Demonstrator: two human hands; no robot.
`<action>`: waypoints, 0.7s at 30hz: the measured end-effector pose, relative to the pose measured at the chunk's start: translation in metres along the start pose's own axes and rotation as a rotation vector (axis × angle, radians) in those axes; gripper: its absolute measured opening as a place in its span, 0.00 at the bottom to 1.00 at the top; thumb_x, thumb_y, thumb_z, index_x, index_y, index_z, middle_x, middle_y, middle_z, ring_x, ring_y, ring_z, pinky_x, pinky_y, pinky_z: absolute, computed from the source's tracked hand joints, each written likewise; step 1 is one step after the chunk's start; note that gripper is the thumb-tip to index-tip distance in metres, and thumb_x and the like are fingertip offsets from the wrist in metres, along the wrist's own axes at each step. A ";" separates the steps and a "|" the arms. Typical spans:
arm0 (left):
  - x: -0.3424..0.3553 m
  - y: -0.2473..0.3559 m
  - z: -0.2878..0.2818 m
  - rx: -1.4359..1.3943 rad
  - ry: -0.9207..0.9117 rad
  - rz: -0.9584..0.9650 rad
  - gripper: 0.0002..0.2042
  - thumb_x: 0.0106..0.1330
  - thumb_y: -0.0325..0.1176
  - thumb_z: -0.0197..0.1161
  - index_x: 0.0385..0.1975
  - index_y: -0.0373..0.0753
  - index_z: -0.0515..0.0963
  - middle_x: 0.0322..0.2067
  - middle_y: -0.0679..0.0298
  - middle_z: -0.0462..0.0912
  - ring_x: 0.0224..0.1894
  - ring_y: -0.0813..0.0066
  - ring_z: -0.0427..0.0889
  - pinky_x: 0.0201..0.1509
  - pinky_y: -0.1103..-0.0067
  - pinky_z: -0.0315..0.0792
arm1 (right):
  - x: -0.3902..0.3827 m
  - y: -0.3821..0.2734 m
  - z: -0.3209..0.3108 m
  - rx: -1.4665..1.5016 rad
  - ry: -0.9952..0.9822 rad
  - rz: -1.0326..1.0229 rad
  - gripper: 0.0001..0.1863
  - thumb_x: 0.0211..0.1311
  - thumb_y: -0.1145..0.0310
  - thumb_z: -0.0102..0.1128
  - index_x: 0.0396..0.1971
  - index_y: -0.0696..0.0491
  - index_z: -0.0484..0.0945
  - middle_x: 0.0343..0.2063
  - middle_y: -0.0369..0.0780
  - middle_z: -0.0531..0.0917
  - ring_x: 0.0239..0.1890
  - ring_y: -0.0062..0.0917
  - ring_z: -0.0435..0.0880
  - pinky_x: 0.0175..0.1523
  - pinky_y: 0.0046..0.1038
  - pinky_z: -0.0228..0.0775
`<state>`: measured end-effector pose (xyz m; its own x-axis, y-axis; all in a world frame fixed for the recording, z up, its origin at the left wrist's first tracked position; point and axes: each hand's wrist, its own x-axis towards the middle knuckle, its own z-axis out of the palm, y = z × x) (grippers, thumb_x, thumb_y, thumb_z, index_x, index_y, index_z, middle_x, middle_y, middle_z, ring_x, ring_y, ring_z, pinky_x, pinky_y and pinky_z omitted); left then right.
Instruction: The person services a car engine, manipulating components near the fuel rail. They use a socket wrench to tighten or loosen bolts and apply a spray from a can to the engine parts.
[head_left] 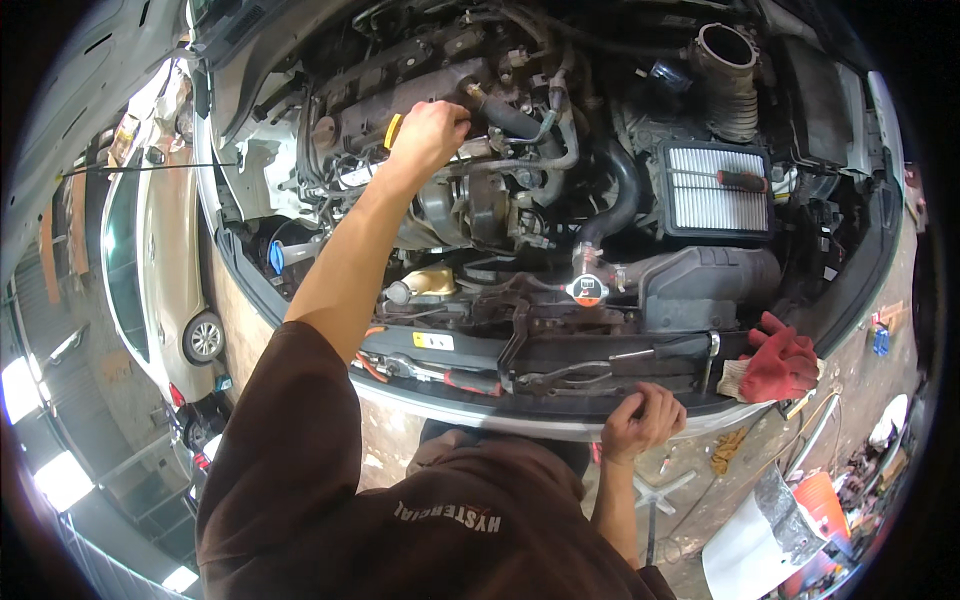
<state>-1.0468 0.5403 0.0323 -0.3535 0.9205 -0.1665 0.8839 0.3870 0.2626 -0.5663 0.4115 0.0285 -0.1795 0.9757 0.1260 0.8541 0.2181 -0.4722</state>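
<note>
My left hand (430, 140) reaches over the engine (400, 100), its fingers curled closed near a dark hose (505, 115). Whatever lies between those fingertips is hidden. A yellow loop handle (393, 131) shows right beside that hand. At the car's front edge is my right hand (645, 418), fingers curled in, with nothing visible in them. Pliers (570, 375) and a ratchet (655, 352) lie on the front panel just beyond it. Red work gloves (772, 362) rest to its right.
A pleated air filter (715, 210) carries a screwdriver (742, 181) at the right of the bay. Another tool with a red grip (470, 381) lies along the front panel. The radiator cap (587, 290) sits mid-bay. A white bin (755, 545) stands on the floor; another car (170, 270) is at left.
</note>
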 end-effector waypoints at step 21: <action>0.004 -0.009 0.022 -0.067 0.032 0.046 0.10 0.63 0.31 0.66 0.42 0.37 0.87 0.36 0.44 0.88 0.45 0.42 0.88 0.54 0.56 0.80 | -0.002 -0.005 0.001 -0.039 0.016 -0.032 0.07 0.58 0.75 0.57 0.32 0.50 0.84 0.32 0.35 0.86 0.38 0.32 0.82 0.58 0.36 0.62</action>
<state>-1.0495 0.5392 0.0085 -0.3236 0.9382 -0.1227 0.8773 0.3460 0.3326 -0.5707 0.4084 0.0292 -0.1994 0.9677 0.1545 0.8662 0.2478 -0.4339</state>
